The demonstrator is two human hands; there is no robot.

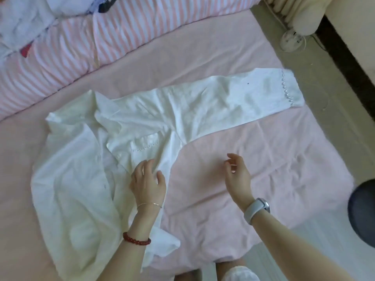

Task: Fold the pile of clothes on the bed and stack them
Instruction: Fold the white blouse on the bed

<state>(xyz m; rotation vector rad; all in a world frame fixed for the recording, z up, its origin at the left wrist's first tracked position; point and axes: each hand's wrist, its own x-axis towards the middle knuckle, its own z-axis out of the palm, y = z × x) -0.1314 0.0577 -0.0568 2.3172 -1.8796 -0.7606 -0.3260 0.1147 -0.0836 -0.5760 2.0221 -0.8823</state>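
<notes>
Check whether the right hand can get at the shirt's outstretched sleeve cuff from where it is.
Probably yes: the right hand hovers open over bare pink sheet, with nothing between it and the sleeve cuff.

Red bead bracelet [136,240], grey watch [256,209]

A white shirt [125,142] lies spread open across the middle of the frame on the pink bed sheet [263,159]. Its body fills the lower left, wrinkled, with a chest pocket edged in small stitching near the centre. One long sleeve stretches flat toward the upper right, its cuff trimmed with a wavy border. In the upper left corner sits a heap of pale clothes [30,21], perhaps still unfolded.
</notes>
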